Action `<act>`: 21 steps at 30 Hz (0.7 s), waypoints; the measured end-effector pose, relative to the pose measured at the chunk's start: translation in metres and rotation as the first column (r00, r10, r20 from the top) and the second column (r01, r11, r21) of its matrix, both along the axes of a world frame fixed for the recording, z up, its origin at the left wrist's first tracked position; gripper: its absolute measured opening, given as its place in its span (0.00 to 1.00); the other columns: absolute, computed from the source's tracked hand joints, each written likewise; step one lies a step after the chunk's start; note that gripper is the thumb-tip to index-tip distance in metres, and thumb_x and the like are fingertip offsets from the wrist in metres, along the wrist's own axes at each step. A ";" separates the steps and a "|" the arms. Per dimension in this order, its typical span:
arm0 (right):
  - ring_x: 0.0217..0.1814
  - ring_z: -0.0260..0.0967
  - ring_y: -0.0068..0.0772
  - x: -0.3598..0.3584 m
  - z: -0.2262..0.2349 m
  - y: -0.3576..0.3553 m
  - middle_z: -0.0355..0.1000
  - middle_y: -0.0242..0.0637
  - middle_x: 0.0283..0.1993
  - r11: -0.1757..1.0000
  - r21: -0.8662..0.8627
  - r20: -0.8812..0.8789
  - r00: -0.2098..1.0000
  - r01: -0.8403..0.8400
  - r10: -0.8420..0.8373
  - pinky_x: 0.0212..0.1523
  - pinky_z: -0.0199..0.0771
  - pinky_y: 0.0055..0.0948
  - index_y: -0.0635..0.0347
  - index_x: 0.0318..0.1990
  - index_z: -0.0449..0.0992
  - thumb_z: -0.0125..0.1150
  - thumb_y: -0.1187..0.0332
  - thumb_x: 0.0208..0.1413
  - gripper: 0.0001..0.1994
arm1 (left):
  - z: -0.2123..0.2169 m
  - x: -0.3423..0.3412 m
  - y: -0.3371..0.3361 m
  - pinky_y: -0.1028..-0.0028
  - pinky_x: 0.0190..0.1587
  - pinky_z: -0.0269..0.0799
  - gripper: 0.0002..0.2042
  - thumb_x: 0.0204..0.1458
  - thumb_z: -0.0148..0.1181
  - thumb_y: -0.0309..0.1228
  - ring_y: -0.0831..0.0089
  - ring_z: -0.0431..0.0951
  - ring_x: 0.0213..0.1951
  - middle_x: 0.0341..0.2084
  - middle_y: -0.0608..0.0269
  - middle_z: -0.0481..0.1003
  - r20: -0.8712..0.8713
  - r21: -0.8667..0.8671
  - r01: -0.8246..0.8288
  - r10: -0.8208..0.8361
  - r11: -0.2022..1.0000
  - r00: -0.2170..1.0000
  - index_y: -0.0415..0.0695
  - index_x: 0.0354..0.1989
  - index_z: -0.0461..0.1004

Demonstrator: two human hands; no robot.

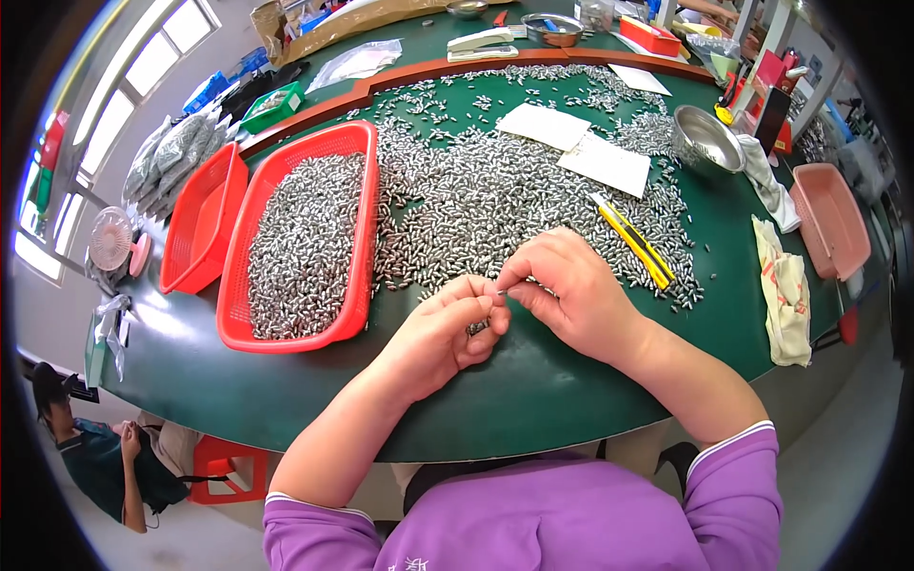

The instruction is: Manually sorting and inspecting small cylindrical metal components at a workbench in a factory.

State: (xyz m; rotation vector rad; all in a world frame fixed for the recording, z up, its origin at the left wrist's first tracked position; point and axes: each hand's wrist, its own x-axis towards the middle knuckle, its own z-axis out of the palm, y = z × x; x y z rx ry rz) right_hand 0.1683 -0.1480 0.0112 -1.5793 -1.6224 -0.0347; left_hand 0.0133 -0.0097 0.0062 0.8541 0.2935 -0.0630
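Note:
My left hand (451, 328) and my right hand (573, 290) meet at the near side of a spread heap of small silvery oval metal pieces (466, 190). Between the touching fingertips is one small dark metal piece (501, 292), pinched from both sides. The left fingers curl inward, and a few silvery bits show in their hollow; whether they lie in the palm cannot be made out. To the left stands a red plastic basket (359, 276) filled with the same pieces. A yellow utility knife (633, 242) rests on the heap, right of my right hand.
White cards (606, 164) lie on the heap. A metal bowl (709, 139), a cloth glove (783, 295) and a pink basin (830, 221) are at the right. An empty red basket (204, 221) stands left, by bagged pieces (176, 157). A wooden strip (324, 110) borders the far side. Another person (114, 457) sits lower left.

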 end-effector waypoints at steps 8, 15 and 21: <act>0.44 0.71 0.36 -0.002 0.003 -0.002 0.74 0.31 0.37 0.997 -0.011 -0.127 0.989 -0.083 0.081 0.48 0.69 0.34 0.55 0.36 0.76 0.66 0.72 0.51 0.06 | -0.007 -0.002 0.002 0.84 0.22 0.52 0.06 0.62 0.54 0.30 0.86 0.58 0.21 0.29 0.68 0.70 0.077 0.027 -0.003 0.001 1.000 0.997 0.46 0.44 0.67; 0.44 0.71 0.34 0.002 0.001 -0.002 0.74 0.31 0.37 0.987 0.027 -0.256 0.953 -0.160 0.162 0.48 0.69 0.33 0.55 0.37 0.77 0.69 0.72 0.48 0.08 | -0.004 -0.001 -0.003 0.84 0.22 0.52 0.05 0.62 0.54 0.30 0.86 0.58 0.21 0.29 0.68 0.70 0.053 0.096 -0.036 0.031 0.995 0.998 0.46 0.43 0.67; 0.43 0.70 0.34 0.000 0.005 -0.003 0.72 0.31 0.38 0.994 0.087 0.007 0.998 -0.063 0.063 0.46 0.70 0.33 0.55 0.35 0.78 0.70 0.73 0.45 0.08 | -0.002 -0.002 -0.002 0.84 0.23 0.52 0.05 0.61 0.55 0.29 0.86 0.59 0.22 0.29 0.68 0.70 0.037 0.091 -0.017 0.013 0.996 0.999 0.46 0.42 0.66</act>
